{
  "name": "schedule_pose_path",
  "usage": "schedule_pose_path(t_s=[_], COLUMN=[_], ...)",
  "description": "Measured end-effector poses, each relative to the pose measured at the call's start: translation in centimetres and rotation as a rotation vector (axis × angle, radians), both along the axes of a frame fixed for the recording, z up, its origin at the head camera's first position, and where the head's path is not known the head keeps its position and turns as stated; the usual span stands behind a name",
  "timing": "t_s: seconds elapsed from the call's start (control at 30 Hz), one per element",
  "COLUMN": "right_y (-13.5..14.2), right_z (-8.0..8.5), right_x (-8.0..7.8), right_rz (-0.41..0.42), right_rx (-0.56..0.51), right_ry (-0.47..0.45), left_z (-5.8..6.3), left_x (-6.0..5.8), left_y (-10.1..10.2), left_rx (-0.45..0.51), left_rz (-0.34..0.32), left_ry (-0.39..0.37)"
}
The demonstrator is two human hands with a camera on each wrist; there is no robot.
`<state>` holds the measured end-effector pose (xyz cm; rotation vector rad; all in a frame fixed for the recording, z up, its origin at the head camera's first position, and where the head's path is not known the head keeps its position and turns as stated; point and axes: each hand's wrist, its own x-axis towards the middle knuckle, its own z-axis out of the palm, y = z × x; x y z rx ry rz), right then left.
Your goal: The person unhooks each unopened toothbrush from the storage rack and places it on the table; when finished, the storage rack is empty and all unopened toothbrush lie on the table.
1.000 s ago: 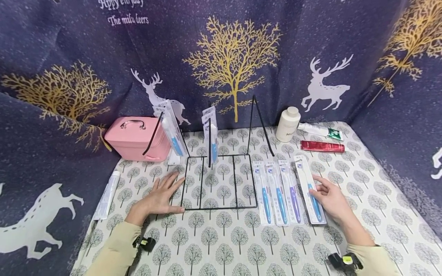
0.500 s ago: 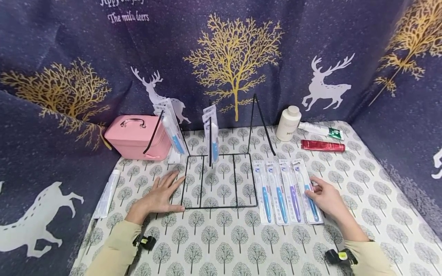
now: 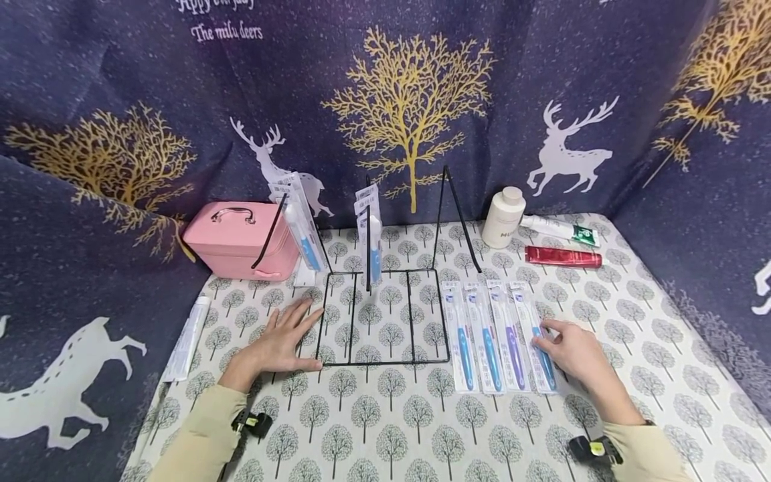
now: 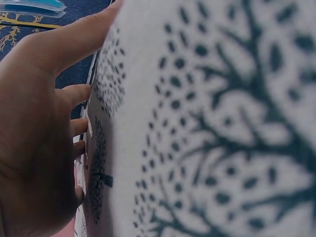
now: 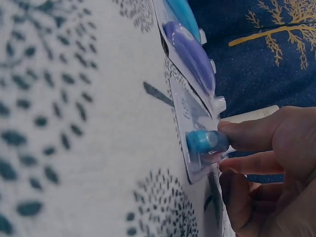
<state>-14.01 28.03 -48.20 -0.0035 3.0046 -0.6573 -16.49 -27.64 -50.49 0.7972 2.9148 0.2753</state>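
My right hand (image 3: 575, 351) pinches the edge of a blue packaged toothbrush (image 3: 545, 365), thumb against its clear blister (image 5: 207, 142) in the right wrist view. That toothbrush lies flat at the right end of a row. Beside it lie a purple packaged toothbrush (image 3: 514, 355) and two blue ones, the inner toothbrush (image 3: 490, 358) and the leftmost toothbrush (image 3: 464, 358). My left hand (image 3: 277, 340) rests on the cloth with fingers spread, thumb and fingertips at the left side of a black wire rack (image 3: 385, 363). Packaged toothbrushes hang on the rack's left arm (image 3: 301, 234) and middle arm (image 3: 371, 241).
A pink case (image 3: 241, 241) stands behind left, a white tube (image 3: 188, 341) in front of it. Behind right are a white bottle (image 3: 503, 217), a white-green tube (image 3: 560, 229) and a red tube (image 3: 563, 256). The rack's right arm (image 3: 460, 221) bears nothing.
The right hand has moved the rightmost blue toothbrush left and straightened it, so it now lies parallel with the row. The left hand has stayed by the rack.
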Motion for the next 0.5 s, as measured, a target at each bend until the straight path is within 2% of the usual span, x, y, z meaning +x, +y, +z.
schedule_pose_path(t_s=[0.3, 0.5], right_y=[0.2, 0.23], right_z=[-0.08, -0.2], right_x=[-0.13, 0.1], right_rz=[0.001, -0.002], right_rx=[-0.016, -0.019], right_ry=[-0.005, 0.069], left_z=[-0.01, -0.09], left_x=[0.04, 0.0], left_y=[-0.09, -0.14], left_rx=[0.004, 0.014], left_rz=[0.005, 0.001], left_ry=[-0.008, 0.002])
